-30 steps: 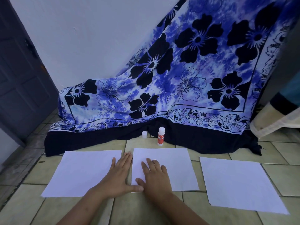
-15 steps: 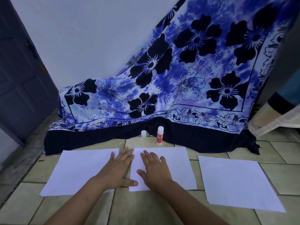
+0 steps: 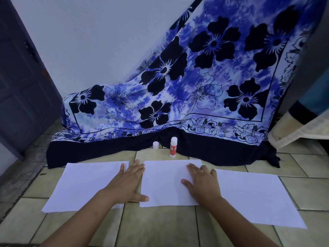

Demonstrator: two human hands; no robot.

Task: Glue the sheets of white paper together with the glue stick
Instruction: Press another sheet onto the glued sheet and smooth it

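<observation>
Three sheets of white paper, flat on tiled floor point(image 3: 156, 227), in a row, narrow gaps between
- left sheet point(image 3: 85, 184): lies roughly square to the row
- middle sheet point(image 3: 165, 184): smallest showing, near edge level with left one
- right sheet point(image 3: 254, 196): skewed, near corner trailing off to the right

Glue stick point(image 3: 173, 147): upright, uncapped, white top, red label, just beyond middle sheet's far edge. Its white cap point(image 3: 155, 145) stands near, to its left
</observation>
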